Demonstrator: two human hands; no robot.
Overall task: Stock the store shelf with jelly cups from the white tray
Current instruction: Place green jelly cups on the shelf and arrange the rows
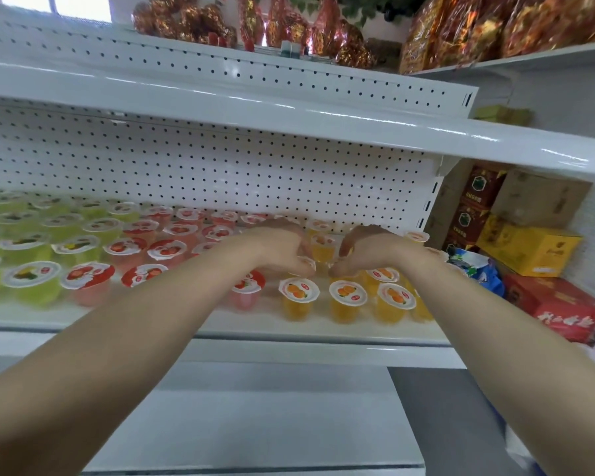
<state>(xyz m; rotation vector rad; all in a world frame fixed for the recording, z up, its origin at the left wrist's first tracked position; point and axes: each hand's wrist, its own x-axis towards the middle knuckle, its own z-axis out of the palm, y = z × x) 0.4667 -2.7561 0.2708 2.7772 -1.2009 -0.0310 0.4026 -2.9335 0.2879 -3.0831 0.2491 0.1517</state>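
Orange jelly cups (347,293) fill the shelf (289,329) under and just in front of both hands, with red cups (165,250) out past the left hand (282,247) and green cups (31,274) beyond those. The left hand's fingers curl down around an orange cup (305,263) whose white lid edge shows beneath them. The right hand (370,250) curls downward close beside it, but I cannot tell whether it grasps anything. The step looks like seating cups into the gap behind the front row. Lower each one straight, lid level, so it lands flat between its neighbours without nudging the front row toward the edge, and let go only once it stands. No white tray is in view.
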